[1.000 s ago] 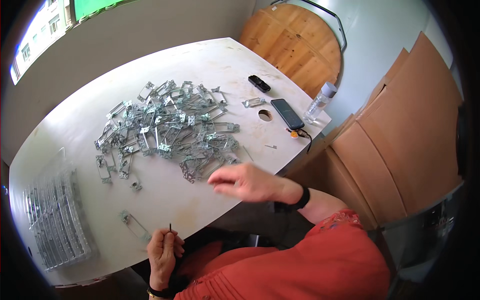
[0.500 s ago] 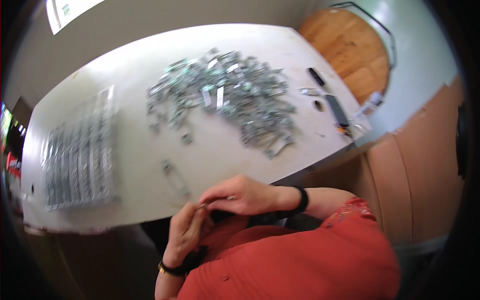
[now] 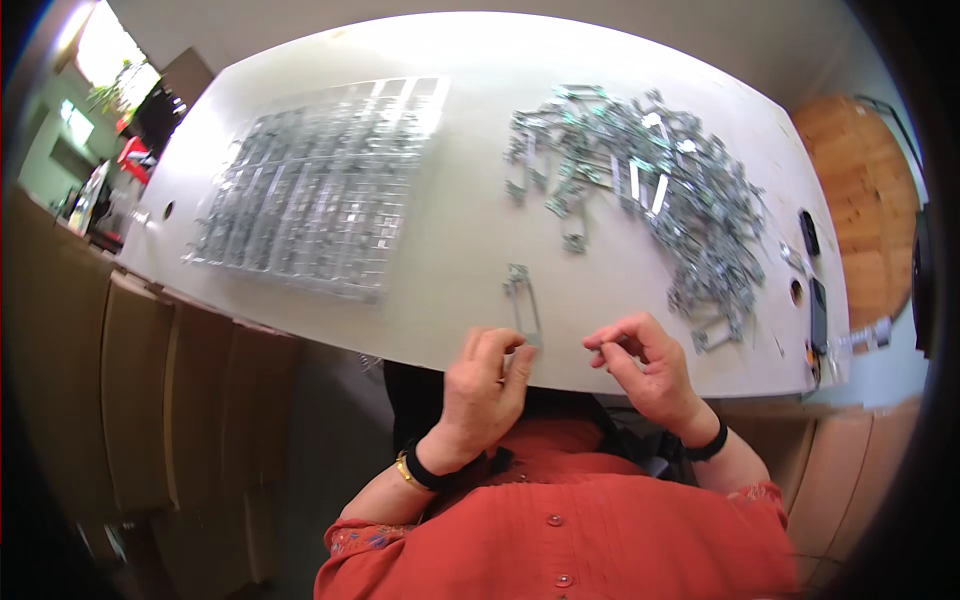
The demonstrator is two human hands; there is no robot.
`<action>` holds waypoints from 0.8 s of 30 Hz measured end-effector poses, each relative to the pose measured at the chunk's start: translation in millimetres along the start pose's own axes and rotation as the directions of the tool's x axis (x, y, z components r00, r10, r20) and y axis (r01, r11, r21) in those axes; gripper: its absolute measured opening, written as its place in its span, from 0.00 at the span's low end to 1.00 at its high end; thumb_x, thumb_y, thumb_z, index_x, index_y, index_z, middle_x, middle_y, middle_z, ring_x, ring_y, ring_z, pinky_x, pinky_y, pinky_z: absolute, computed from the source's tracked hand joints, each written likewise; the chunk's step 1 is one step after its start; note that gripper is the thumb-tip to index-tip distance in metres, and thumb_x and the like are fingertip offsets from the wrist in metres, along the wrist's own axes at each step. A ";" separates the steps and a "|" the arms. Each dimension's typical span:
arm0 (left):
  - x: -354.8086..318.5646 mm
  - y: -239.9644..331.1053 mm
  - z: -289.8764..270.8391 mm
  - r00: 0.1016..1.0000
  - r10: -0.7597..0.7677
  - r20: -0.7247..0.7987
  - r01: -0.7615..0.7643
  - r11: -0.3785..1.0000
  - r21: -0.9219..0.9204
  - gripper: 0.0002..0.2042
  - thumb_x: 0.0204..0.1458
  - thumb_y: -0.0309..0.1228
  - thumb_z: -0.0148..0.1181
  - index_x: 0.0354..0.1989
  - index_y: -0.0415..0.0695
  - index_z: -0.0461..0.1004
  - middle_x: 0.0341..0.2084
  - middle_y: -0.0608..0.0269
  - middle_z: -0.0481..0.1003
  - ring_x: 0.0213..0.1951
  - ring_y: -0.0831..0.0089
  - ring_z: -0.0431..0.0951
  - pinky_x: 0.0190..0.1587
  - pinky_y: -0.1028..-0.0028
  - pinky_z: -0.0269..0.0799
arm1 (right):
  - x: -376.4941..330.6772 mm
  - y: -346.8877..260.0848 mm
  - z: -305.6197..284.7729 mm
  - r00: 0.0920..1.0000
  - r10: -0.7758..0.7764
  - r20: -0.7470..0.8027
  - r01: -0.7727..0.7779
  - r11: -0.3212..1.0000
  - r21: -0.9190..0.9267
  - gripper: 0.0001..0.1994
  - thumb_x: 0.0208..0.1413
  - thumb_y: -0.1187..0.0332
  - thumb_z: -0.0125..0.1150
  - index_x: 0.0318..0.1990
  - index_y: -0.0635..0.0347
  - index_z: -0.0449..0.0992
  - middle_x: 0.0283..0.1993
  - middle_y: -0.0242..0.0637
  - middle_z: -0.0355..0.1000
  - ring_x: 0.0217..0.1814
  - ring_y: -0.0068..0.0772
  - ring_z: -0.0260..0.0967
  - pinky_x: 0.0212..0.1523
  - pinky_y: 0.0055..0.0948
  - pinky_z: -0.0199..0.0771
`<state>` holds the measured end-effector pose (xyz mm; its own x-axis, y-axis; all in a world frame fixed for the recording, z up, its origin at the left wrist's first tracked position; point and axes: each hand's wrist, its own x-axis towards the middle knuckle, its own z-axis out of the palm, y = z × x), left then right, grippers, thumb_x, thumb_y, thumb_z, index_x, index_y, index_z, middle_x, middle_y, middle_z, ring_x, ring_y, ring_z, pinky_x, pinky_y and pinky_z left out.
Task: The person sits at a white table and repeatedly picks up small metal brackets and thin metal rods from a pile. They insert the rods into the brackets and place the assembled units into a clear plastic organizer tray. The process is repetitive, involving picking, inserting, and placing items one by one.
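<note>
A long, narrow metal bracket [image 3: 523, 300] with a loop-like frame lies on the white table near its front edge. My left hand [image 3: 482, 390] is closed at the bracket's near end, its thumb and fingertips around that end. To the right, my right hand [image 3: 645, 368] hovers over the table edge with thumb and fingers pinched; whatever sits between them is too small to make out. Beyond it spreads a big heap of similar silvery brackets [image 3: 640, 190].
On the left of the white table [image 3: 465, 230] lies a clear plastic tray [image 3: 375, 290] holding rows of metal parts. A black object [image 3: 809, 232], a dark handheld device [image 3: 819, 315] and a table hole [image 3: 796, 292] are at the right. Cardboard boxes [image 3: 140, 380] stand at lower left.
My hands were together at the table's front edge; they have moved apart, the left to the bracket's near end. The view has shifted, so the table's contents appear farther right.
</note>
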<state>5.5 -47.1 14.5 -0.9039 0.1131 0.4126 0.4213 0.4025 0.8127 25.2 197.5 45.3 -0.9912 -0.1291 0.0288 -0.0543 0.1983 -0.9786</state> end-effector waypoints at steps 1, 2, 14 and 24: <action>2.7 -9.0 3.6 0.998 0.067 -0.007 -0.066 0.995 0.073 0.10 0.63 0.25 0.72 0.48 0.39 0.79 0.40 0.53 0.77 0.26 0.68 0.74 0.31 0.69 0.75 | 1.0 5.3 -1.2 1.000 0.018 0.000 -0.018 1.000 -0.002 0.05 0.73 0.78 0.59 0.52 0.64 0.75 0.47 0.39 0.84 0.44 0.25 0.84 0.49 0.27 0.85; 1.8 -8.4 4.8 0.999 0.053 0.006 -0.053 0.989 0.140 0.14 0.62 0.27 0.73 0.52 0.40 0.78 0.42 0.51 0.78 0.30 0.61 0.79 0.34 0.64 0.78 | 1.9 10.5 -2.0 0.999 0.036 0.000 -0.036 0.999 -0.005 0.05 0.73 0.77 0.60 0.52 0.64 0.76 0.48 0.39 0.84 0.44 0.25 0.84 0.48 0.27 0.85; 9.6 -24.3 7.7 0.997 -0.049 0.057 0.041 0.991 0.125 0.13 0.62 0.20 0.65 0.54 0.39 0.76 0.41 0.48 0.80 0.38 0.47 0.83 0.39 0.57 0.80 | 18.9 26.3 1.9 0.975 0.224 -0.004 -0.223 0.974 0.031 0.03 0.72 0.78 0.63 0.48 0.64 0.75 0.43 0.37 0.84 0.40 0.22 0.82 0.44 0.24 0.83; 16.0 -41.8 -12.9 0.994 -0.062 -0.088 0.071 0.993 0.097 0.12 0.61 0.19 0.65 0.52 0.39 0.77 0.41 0.50 0.80 0.37 0.49 0.84 0.38 0.58 0.80 | 22.2 31.5 8.8 0.973 0.223 -0.066 -0.222 0.975 0.027 0.05 0.72 0.75 0.63 0.49 0.61 0.73 0.42 0.38 0.84 0.34 0.20 0.78 0.34 0.20 0.78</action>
<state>-25.6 -73.8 -7.5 -0.9183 0.0074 0.3958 0.3472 0.4953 0.7963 2.6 192.4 13.3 -0.9840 -0.0174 -0.1771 0.1703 0.1957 -0.9658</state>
